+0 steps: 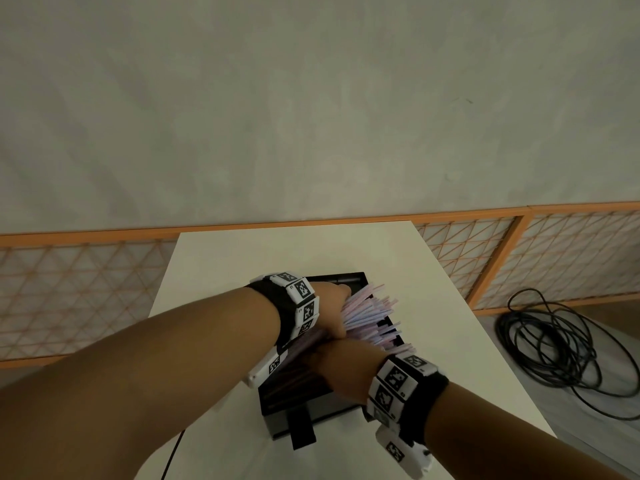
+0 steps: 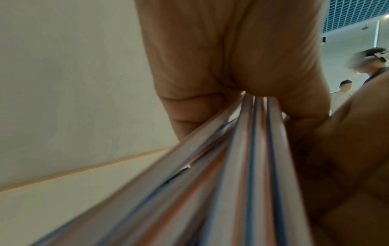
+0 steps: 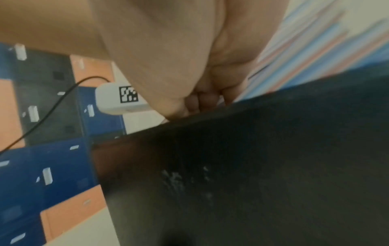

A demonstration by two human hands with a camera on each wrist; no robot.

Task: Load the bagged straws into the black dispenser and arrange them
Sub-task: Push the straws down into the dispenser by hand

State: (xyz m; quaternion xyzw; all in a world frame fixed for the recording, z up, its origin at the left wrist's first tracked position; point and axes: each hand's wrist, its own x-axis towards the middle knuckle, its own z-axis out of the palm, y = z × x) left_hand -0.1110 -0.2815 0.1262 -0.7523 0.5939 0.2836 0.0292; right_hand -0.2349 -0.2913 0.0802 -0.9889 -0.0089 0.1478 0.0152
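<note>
Both hands clamped round straws (image 1: 372, 318) over dispenser (image 1: 322, 403) on table (image 1: 221, 271). Left hand (image 1: 330, 315) gripped bundle; right hand (image 1: 337, 363) curled underneath, likely steadying fanned ends before lowering.

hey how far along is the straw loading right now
Done: the straws are out of any visible bag and over the open black dispenser. In hand: left hand and right hand both grip the bundle, which fans out past the far rim. Left: settling them flat inside and tidying.
</note>
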